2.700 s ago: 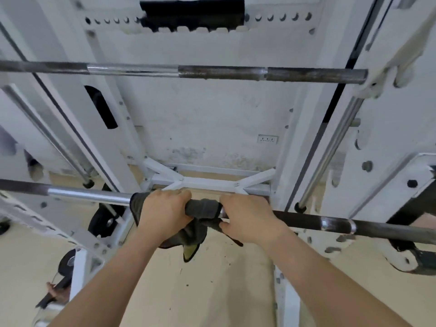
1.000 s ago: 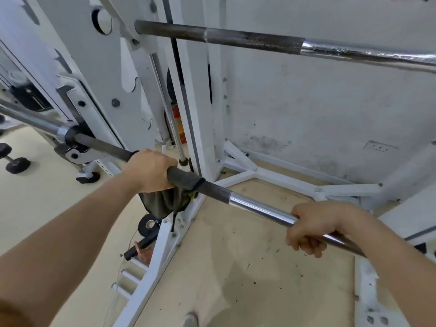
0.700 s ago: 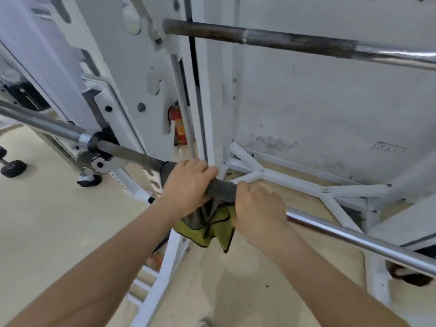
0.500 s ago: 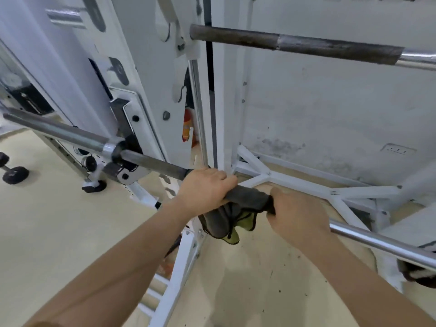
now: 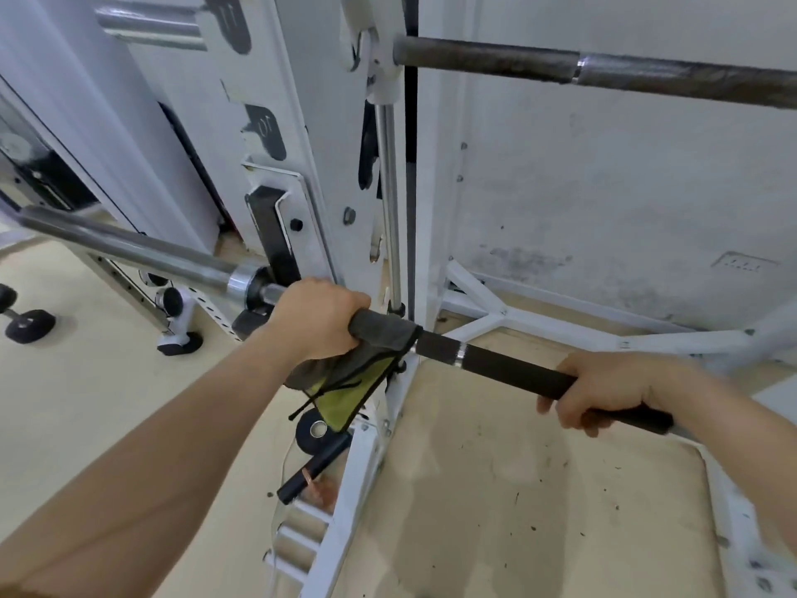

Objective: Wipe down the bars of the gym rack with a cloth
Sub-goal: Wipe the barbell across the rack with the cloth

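A long barbell [image 5: 509, 368] runs from the left edge down to the right across the white gym rack [image 5: 327, 174]. My left hand [image 5: 317, 318] grips a dark grey and green cloth [image 5: 358, 364] wrapped around the bar, close to the steel collar and the rack's hook. The cloth's loose end hangs below the bar. My right hand [image 5: 604, 388] is closed on the bare dark knurled part of the bar, well to the right of the cloth. A second, rusty bar [image 5: 604, 73] sits higher on the rack at the top right.
A chrome guide rod [image 5: 390, 200] stands upright just behind the cloth. A small dumbbell [image 5: 26, 321] lies on the floor at left. A black handle [image 5: 312, 463] rests by the rack's foot. The white base frame [image 5: 560, 334] runs along the stained wall.
My right hand has let go next to the cloth and slid far to the right along the bar. My left hand with the cloth has moved left, close to the collar.
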